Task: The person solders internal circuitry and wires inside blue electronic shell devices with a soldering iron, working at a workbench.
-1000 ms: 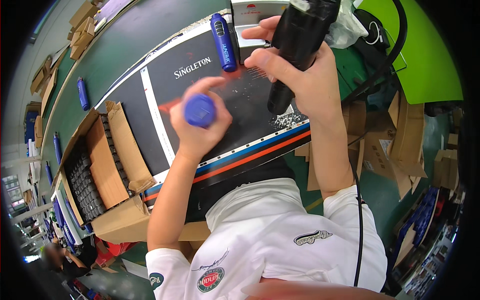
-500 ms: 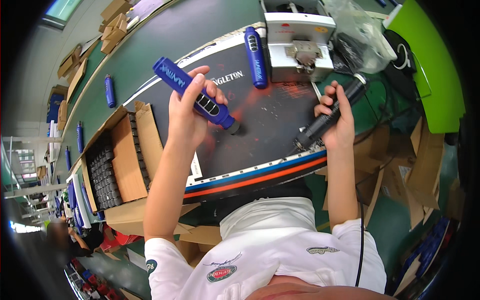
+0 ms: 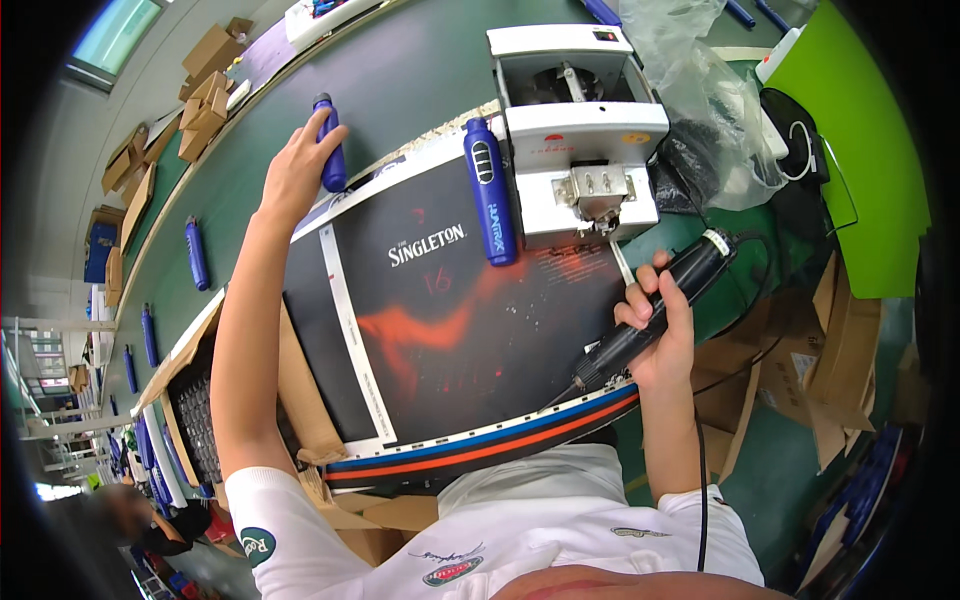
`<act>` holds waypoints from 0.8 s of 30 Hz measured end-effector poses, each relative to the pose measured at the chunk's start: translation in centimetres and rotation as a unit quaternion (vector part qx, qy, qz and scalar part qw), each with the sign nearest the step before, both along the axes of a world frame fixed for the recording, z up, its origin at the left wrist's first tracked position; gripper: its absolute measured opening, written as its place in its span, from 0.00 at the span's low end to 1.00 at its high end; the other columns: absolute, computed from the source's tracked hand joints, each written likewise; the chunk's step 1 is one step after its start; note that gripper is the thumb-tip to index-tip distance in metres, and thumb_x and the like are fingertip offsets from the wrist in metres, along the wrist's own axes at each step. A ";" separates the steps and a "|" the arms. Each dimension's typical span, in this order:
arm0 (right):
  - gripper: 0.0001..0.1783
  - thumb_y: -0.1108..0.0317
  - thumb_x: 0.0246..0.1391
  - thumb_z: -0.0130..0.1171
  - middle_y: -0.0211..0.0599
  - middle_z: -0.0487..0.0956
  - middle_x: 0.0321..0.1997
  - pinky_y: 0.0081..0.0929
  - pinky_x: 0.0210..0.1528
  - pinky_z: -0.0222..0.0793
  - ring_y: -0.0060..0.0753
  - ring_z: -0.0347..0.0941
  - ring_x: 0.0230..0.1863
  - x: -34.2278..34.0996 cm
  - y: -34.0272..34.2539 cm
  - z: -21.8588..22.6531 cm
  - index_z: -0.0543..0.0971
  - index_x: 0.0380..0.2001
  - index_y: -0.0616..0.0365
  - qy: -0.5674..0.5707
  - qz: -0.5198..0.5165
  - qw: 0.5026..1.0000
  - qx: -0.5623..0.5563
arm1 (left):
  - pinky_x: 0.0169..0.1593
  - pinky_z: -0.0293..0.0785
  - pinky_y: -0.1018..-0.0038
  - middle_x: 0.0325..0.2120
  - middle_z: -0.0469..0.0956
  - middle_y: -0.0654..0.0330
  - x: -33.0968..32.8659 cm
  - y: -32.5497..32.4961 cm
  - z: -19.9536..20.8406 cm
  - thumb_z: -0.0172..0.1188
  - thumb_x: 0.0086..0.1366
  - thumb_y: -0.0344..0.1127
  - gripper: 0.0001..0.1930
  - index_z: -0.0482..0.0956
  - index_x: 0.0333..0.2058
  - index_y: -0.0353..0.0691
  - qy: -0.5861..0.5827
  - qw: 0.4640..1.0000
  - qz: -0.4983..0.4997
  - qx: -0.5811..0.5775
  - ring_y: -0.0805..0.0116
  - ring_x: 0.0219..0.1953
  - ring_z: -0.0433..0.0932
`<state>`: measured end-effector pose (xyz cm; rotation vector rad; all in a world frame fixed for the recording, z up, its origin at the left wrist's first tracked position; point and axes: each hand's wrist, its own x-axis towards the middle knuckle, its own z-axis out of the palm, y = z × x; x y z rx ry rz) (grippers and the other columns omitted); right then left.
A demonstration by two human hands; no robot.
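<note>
Far left over the green bench, my left hand [image 3: 292, 170] has its fingers closed around a blue cylindrical handle [image 3: 333, 158] with a dark cap; the handle is upright or nearly so. My right hand [image 3: 660, 335] is wrapped round a black corded electric screwdriver [image 3: 650, 318], its thin tip pointing down left over the mat's near edge. Between the hands, another blue handle [image 3: 490, 200] with a window of several silver-white segments lies on the dark mat [image 3: 440, 330], touching or close beside a white screw-feeder machine [image 3: 580, 140].
An open cardboard box [image 3: 205, 410] of black parts stands at the left. More blue handles [image 3: 196, 255] stand along the bench's left side. Clear plastic bags [image 3: 700, 110] and a bright green panel [image 3: 880, 160] are at the right, with cardboard boxes [image 3: 790, 370] below.
My left hand has carried the blue handle away from the mat to the far left bench. My right hand still holds the screwdriver, slightly lower. The view has shifted.
</note>
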<state>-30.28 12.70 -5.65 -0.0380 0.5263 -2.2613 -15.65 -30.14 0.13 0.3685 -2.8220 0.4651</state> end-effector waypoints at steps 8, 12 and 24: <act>0.13 0.71 0.63 0.54 0.30 0.71 0.34 0.20 0.31 0.63 0.22 0.66 0.28 0.0 0.0 0.3 0.68 0.50 0.52 0.005 0.006 1.000 0.014 | 0.56 0.76 0.65 0.65 0.56 0.51 0.0 -4.2 -2.1 0.56 0.52 0.14 0.32 0.66 0.57 0.42 -0.067 0.988 0.117 -0.079 0.52 0.58 0.70; 0.14 0.70 0.62 0.56 0.31 0.70 0.33 0.21 0.31 0.63 0.23 0.67 0.29 0.1 0.0 0.3 0.68 0.49 0.52 0.010 0.008 1.000 0.019 | 0.53 0.74 0.64 0.60 0.64 0.50 -0.8 -0.6 -1.8 0.54 0.56 0.18 0.27 0.69 0.56 0.39 0.072 0.992 0.081 -0.062 0.54 0.57 0.72; 0.14 0.55 0.63 0.58 0.26 0.70 0.23 0.28 0.28 0.66 0.25 0.66 0.23 0.3 -0.6 0.3 0.71 0.44 0.50 -0.007 -0.013 0.999 0.031 | 0.37 0.75 0.75 0.33 0.78 0.58 -7.0 15.2 -2.6 0.64 0.62 0.36 0.32 0.64 0.61 0.27 0.207 0.806 0.108 0.544 0.70 0.35 0.77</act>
